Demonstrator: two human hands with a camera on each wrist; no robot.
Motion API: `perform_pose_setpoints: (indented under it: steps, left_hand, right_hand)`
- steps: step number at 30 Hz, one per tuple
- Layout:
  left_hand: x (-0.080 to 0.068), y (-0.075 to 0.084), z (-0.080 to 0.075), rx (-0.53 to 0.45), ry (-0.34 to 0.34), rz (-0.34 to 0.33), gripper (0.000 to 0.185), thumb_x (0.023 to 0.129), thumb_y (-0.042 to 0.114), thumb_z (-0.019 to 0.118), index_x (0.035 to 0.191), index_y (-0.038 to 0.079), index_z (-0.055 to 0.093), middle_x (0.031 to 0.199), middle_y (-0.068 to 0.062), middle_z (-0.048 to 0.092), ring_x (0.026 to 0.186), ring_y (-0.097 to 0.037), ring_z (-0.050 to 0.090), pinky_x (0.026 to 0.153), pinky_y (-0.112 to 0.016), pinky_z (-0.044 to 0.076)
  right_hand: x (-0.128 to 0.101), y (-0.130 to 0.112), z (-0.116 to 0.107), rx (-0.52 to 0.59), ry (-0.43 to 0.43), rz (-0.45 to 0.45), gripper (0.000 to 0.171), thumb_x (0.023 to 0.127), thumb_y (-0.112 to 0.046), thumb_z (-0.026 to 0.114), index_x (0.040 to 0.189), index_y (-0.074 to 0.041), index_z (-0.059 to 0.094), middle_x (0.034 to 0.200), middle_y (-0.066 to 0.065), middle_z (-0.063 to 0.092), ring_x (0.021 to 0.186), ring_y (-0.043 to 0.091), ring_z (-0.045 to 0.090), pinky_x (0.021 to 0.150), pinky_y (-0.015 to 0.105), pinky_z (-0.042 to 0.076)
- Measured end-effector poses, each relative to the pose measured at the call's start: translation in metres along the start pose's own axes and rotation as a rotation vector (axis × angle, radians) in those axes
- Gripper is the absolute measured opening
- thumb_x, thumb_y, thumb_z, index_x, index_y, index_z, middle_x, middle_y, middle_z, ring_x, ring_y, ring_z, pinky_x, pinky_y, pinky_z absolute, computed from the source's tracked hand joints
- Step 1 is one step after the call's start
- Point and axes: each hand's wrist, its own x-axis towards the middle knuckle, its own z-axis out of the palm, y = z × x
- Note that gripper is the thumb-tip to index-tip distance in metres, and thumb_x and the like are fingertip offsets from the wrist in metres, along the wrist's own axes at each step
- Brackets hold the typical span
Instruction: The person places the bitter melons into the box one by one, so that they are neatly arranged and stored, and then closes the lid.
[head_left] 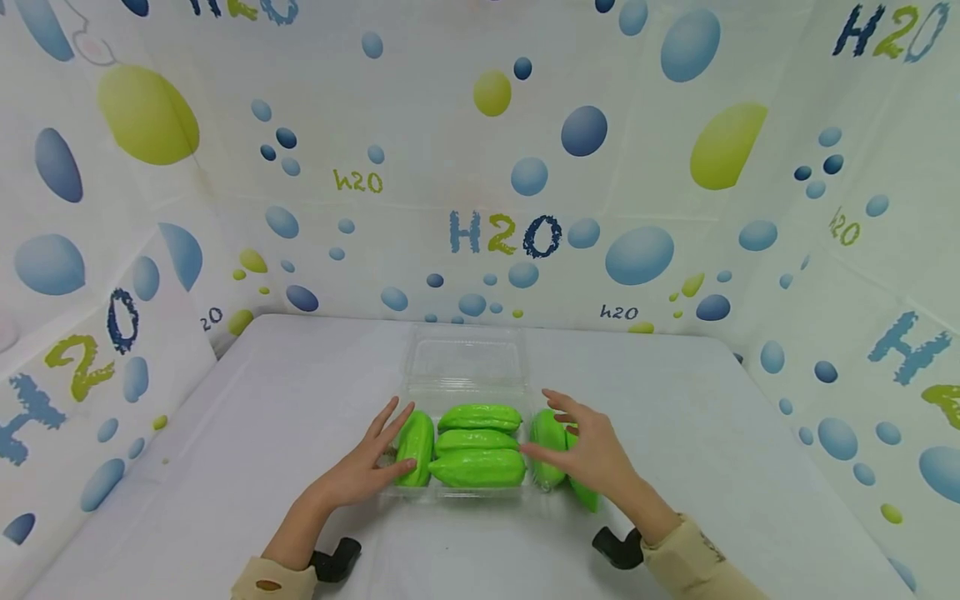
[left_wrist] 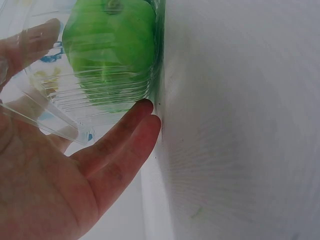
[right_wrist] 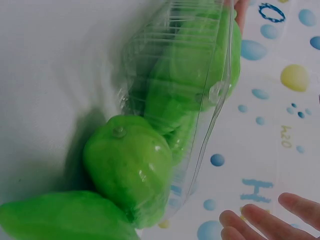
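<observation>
1. A pale grey surface [head_left: 225, 433] sits inside white walls [head_left: 420, 125] printed with blue and yellow-green bubbles and "H2O" lettering.
2. The left hand [head_left: 365, 471] lies with straight, spread fingers [left_wrist: 125, 135] against the left end of a clear, ribbed plastic clamshell tray [head_left: 465, 492]. The fingertips touch the tray wall and the green fruit behind it, and pinch nothing.
3. The right hand [head_left: 592, 450] hovers with loosely spread, slightly bent fingers [right_wrist: 260, 220] over the tray's right end. I cannot tell whether they touch the fruit there.
4. Glossy green, ridged plastic fruits [head_left: 477, 442] fill the tray: one upright at the left, three stacked crosswise in the middle, one upright at the right.
5. One more green fruit [head_left: 583, 487] lies on the surface just outside the tray's right edge, under the right hand.
6. The tray's clear hinged lid [head_left: 465, 362] lies open, flat behind the tray.
7. Judging by this, packing looks nearly done. Five fruits sit inside, while the stray one still waits outside and the lid is not yet closed.
</observation>
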Motion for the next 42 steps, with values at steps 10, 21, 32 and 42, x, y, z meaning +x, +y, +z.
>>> perform_pose_setpoints:
  steps: [10,21,32,42]
  left_hand:
    - [0.0,0.001,-0.001,0.003,0.002,0.005,0.075,0.091,0.03,0.057,0.148,0.012,0.012,0.15,-0.018,-0.006,0.132,-0.048,0.01,0.088,-0.061,0.037]
    - [0.0,0.002,-0.001,0.004,0.002,0.004,0.074,0.091,0.029,0.057,0.148,0.01,0.013,0.15,-0.019,-0.006,0.131,-0.049,0.011,0.087,-0.061,0.038]
    - [0.0,0.002,-0.001,-0.006,0.005,-0.001,0.075,0.091,0.028,0.057,0.148,0.009,0.012,0.15,-0.019,-0.006,0.131,-0.048,0.016,0.088,-0.06,0.037]
    - [0.001,0.0,0.0,-0.003,0.002,-0.002,0.075,0.091,0.03,0.057,0.148,0.009,0.012,0.151,-0.017,-0.007,0.132,-0.048,0.009,0.088,-0.061,0.037]
  right_hand:
    - [-0.004,0.012,-0.012,-0.047,0.032,0.025,0.072,0.071,-0.045,0.075,0.131,-0.014,0.05,0.122,0.012,0.057,0.101,0.03,0.059,0.08,0.044,0.049]
    - [-0.011,0.029,-0.023,-0.082,0.043,0.041,0.071,0.073,-0.044,0.074,0.131,-0.012,0.05,0.123,0.013,0.056,0.102,0.03,0.058,0.08,0.045,0.049]
    - [-0.014,0.04,-0.026,-0.114,0.019,0.089,0.07,0.074,-0.045,0.073,0.132,-0.012,0.049,0.124,0.017,0.054,0.1,0.037,0.058,0.077,0.047,0.05]
    - [-0.015,0.048,-0.025,-0.135,-0.046,0.15,0.072,0.075,-0.047,0.071,0.132,-0.01,0.047,0.127,0.02,0.05,0.101,0.037,0.058,0.076,0.045,0.05]
